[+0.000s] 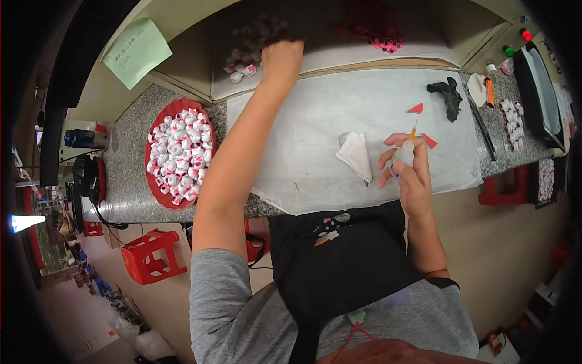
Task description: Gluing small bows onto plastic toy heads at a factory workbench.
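Observation:
My left hand reaches far forward into the shaded recess at the back of the bench. It is beside a heap of small white pieces with pink marks; its fingertips are hidden, so what they hold does not show. Over the right of the white paper sheet, my right hand grips a small whitish squeeze bottle. A thin needle on an orange base points up and away from me. A folded white cloth lies left of that hand, and two red scraps, one a triangle, lie near the needle.
A red scalloped tray full of white-and-pink pieces stands at left. Deeper in the recess is a heap of bright pink pieces. A crumpled black glove-like item, an orange-handled tool and a black bin sit at right.

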The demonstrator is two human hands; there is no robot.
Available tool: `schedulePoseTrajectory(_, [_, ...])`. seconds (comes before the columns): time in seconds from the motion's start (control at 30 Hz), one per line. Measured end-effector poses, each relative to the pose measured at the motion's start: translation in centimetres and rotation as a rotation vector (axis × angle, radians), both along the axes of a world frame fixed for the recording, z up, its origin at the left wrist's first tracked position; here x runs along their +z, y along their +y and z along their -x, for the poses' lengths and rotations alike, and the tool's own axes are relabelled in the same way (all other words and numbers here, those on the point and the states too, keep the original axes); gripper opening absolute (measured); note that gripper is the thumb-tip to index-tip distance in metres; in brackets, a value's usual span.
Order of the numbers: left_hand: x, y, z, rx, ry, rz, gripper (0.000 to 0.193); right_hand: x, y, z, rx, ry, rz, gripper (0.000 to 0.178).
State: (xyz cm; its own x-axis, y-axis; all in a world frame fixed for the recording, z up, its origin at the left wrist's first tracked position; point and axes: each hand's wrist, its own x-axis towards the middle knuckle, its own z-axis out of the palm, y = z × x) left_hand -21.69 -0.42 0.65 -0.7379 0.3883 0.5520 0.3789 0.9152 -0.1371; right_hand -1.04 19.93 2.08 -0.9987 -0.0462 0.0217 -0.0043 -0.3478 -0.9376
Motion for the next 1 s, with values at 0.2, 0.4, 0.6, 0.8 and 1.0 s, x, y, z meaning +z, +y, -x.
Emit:
schedulePoseTrajectory(0.2, [1.6,-0.7,-3.0,-0.152,0.242,-0.124,0.016,0.6,-0.3,0.7,0.036,0.084,-0.011,0.035])
schedulePoseTrajectory(0.4, [4.2,-0.5,-12.9,-0.194,-0.736,-1.164,0.02,1.8,-0.7,0.5,-0.076,0.074,-0.077,0.038])
schedulePoseTrajectory(0.6, [2.3,0.5,-18.3,-0.493,-0.988,-1.947,0.026,2.4,-1.2,0.9,-0.172,0.148,0.221,0.024])
schedulePoseTrajectory(0.8, [1.4,1.1,-20.6,-0.483,-0.807,-2.036,0.032,3.0,-2.8,-0.3,-0.29,0.396,-0.048,0.033])
schedulePoseTrajectory(1.0, [0.8,0.7,-21.2,-0.5,-0.817,-2.068,0.035,3.3,-4.0,-1.7,-0.231,0.631,-0.399,0.037])
